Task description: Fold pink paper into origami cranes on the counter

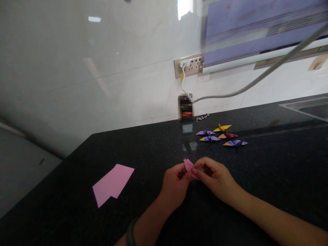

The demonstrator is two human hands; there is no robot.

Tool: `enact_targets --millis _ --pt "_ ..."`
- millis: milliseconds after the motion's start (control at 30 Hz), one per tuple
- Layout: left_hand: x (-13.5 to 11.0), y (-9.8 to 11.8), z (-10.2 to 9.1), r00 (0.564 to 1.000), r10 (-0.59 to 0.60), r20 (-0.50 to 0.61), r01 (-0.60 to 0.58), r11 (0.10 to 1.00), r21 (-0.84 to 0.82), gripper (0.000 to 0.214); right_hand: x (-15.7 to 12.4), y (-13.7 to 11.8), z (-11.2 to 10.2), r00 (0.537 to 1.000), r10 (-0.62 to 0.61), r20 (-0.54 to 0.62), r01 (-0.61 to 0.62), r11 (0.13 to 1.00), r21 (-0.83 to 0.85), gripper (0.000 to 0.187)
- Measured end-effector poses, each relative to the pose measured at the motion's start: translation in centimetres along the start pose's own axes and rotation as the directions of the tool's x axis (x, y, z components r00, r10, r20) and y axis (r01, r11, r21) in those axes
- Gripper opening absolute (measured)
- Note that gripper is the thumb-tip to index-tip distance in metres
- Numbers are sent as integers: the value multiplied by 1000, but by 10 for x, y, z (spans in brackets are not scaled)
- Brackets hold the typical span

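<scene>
A small folded piece of pink paper (189,164) is pinched between both hands above the dark countertop. My left hand (176,184) grips it from the left, thumb and curled fingers closed on it. From the right, my right hand (216,176) pinches its lower right part between thumb and fingertips. The fingers cover some of the folds, so its full shape is hidden. To the left lie overlapping sheets of pink paper (112,184). Beyond my hands sit several folded paper cranes (210,138), in purple, yellow and red.
The black speckled countertop (151,147) meets a pale tiled wall (133,85). Against the wall stands a blurred-out dark object (186,107), with a beaded string (202,117) beside it. A white plug (183,64) sits in the wall socket, and a grey cable (243,89) runs right.
</scene>
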State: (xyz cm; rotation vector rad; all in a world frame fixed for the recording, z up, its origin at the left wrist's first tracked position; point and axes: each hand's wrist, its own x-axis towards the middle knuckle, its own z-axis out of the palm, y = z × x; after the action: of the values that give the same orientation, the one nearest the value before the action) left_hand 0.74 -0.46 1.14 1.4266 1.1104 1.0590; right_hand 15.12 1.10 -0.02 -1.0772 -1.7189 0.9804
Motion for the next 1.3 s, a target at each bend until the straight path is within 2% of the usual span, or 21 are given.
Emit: enact_targets --millis 233,333,467,567,733,800,1133,1300 --pt "-3 4 1 997 67 40 -71 988 140 22 0 -3 -3 1000 -19 25 20 998 -56 7" --pt "-3 2 1 999 44 29 -46 996 71 22 1 -5 -5 999 -38 38 40 998 -47 10" --pt "-3 -1 -1 1000 -9 -7 8 995 -101 33 2 -6 -8 998 -45 52 42 998 53 9" --pt "-2 0 -3 999 -8 34 14 983 -184 24 4 -6 -10 995 -75 64 69 993 93 9" --pt "-1 3 -2 998 -18 62 32 972 -231 11 5 -3 -11 984 2 181 -44 972 232 12" --pt "-1 3 -2 997 -30 72 48 965 -256 10 6 -2 -11 983 13 182 -60 965 254 10" --pt "-2 3 -2 997 -25 73 46 956 -290 7 4 -4 -13 984 -116 134 80 966 245 6" --pt "-3 4 -1 996 30 84 -4 953 -302 5 5 -2 -14 981 -161 111 131 963 237 10"
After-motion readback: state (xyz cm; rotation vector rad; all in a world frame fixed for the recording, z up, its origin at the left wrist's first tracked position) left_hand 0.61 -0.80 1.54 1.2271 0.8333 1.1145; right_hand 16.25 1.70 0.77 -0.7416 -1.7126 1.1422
